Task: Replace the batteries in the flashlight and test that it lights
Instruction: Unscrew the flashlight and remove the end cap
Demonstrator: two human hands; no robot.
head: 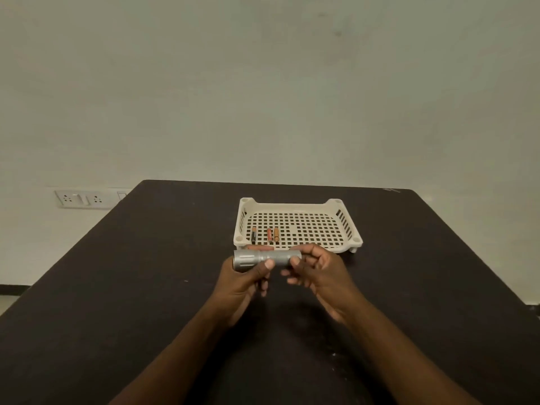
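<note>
While the silver flashlight [266,259] is held level above the dark desk [140,287], it is gripped from both sides — the left hand [244,280] is wrapped around its wider head end, with the thumb laid across the barrel, and the right hand [317,271] is closed on the tail end, thumb and forefinger pinched at the cap. The remaining fingers [293,280] of the right hand are curled loosely beneath the barrel. No gap between tail cap and body can be made out, and whether the lamp is lit cannot be told, since the lens is turned away to the left.

Just beyond the fingertips a cream plastic tray [344,229] with a perforated floor is set on the desk. In its near-left part, directly past the left hand's fingers, three small batteries are laid side by side, apart from one another — a black-and-copper battery [253,235], a red battery [269,235] and an orange battery [276,234]. Far off to the left of the hands, a wall socket plate [84,198] is seen beside the desk's edge.
</note>
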